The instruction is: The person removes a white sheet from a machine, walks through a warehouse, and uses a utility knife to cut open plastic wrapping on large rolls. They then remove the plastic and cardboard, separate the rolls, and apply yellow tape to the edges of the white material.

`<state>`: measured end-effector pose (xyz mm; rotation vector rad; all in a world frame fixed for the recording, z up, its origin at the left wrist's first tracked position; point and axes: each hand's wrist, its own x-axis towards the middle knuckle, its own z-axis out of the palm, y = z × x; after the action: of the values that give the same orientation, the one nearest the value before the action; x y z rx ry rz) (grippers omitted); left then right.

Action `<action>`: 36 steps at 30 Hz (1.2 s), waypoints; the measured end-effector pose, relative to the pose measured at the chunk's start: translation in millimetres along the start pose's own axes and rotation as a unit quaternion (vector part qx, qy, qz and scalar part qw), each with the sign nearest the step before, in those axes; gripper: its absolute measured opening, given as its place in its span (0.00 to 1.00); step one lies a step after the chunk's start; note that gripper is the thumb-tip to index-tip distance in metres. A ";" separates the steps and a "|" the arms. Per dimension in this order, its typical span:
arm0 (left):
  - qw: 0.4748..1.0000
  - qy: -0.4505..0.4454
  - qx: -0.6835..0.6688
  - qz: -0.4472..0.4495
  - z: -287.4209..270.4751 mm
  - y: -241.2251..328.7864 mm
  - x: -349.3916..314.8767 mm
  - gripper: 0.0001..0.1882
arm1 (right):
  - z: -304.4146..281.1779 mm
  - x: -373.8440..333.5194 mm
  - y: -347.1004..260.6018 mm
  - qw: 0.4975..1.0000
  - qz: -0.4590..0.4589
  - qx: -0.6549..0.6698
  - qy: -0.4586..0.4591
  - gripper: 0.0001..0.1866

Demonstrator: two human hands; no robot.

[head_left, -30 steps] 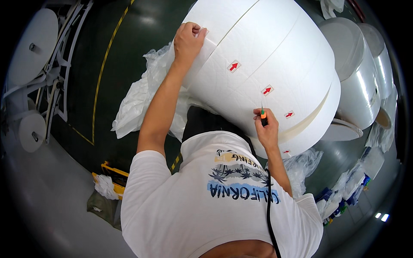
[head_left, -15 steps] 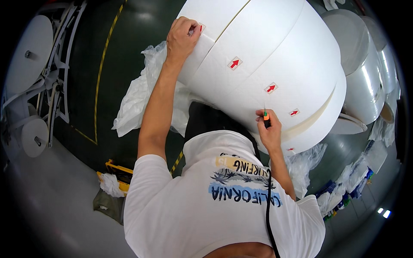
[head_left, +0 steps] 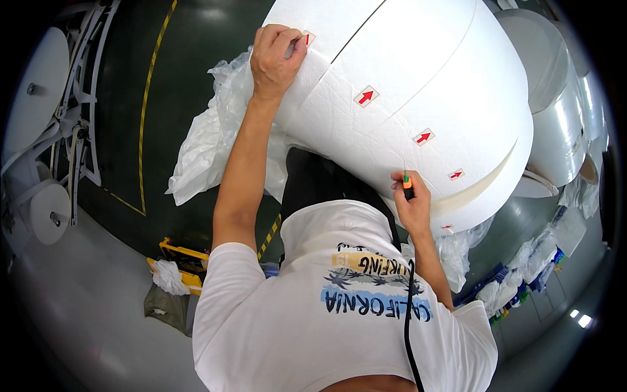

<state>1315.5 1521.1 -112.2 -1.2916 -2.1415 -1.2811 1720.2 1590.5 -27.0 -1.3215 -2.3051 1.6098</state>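
Observation:
A huge white roll (head_left: 470, 85) fills the upper middle, with red arrow stickers (head_left: 366, 97) in a slanting row across its wrapping. At the roll's left edge, beside the top sticker, my left hand (head_left: 275, 65) presses with curled fingers. Whatever lies in that grip is hidden. My right hand (head_left: 414, 199) is closed round a slim tool (head_left: 408, 186) with a black, orange and green handle, close to the roll's near side. The tool's thin tip points away from me, at the white surface. A dark seam (head_left: 358, 31) runs down from the roll's top.
Crumpled clear plastic film (head_left: 209, 140) lies left of the roll, and more film (head_left: 457, 258) at its lower right. Shiny wrapped rolls (head_left: 558, 134) stand to the right. On the far left is a machine frame with white discs (head_left: 39, 85). A yellow-handled cart (head_left: 186, 271) stands at lower left.
My view has shifted slightly, and the roll appears a little farther right. Both hands keep their grips near the same places on it. The seam near the top looks darker.

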 end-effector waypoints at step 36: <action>0.990 -0.105 -0.073 0.054 -8.7 -24.5 8.0 0.09 | 10.0 -1.6 1.5 1.000 0.021 -0.002 -0.020 0.09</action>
<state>1289.5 1513.7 -115.2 -1.6460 -2.1123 -1.3296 1717.5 1582.1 -32.1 -1.3587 -2.3187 1.6600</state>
